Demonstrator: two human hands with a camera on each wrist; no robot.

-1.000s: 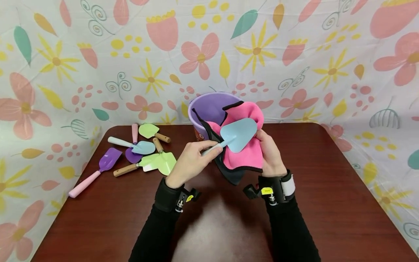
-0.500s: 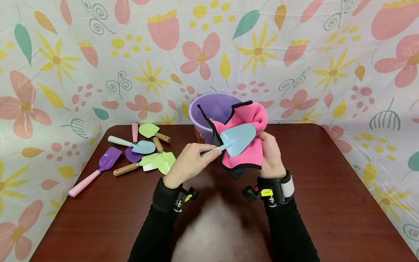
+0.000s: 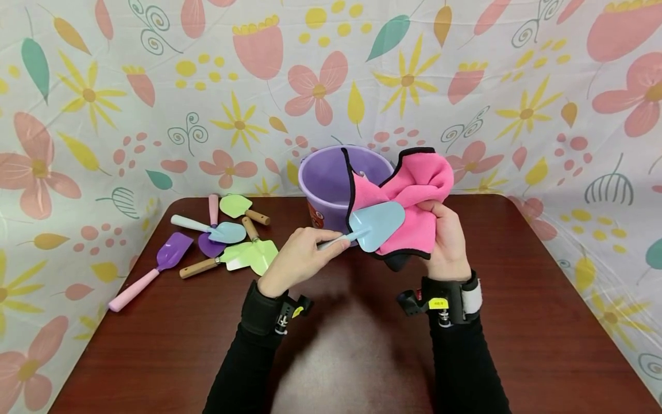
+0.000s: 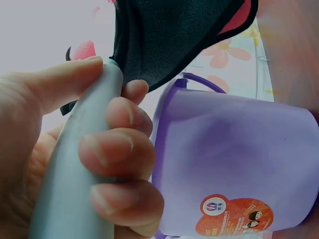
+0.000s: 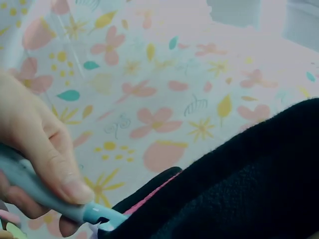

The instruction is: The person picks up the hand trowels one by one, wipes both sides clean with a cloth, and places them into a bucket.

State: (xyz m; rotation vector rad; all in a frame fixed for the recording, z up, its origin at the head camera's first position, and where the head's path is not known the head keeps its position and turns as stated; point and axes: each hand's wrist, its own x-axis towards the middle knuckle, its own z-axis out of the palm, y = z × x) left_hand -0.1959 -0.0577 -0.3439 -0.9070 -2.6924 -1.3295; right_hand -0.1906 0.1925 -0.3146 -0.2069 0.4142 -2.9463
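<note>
Both forearms reach forward over the counter (image 3: 517, 322). The left hand (image 3: 297, 259) has its fingers curled round the handle of the blue trowel (image 3: 374, 225), whose blade lies against the pink cloth (image 3: 414, 195) that the right hand (image 3: 447, 241) grips, raised just before the purple bucket (image 3: 326, 172).

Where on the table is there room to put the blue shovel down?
Bare wood lies on the table right of the right hand, and near the front edge. It is crowded at the back left, where the pile of shovels lies, and around the purple bucket.
</note>
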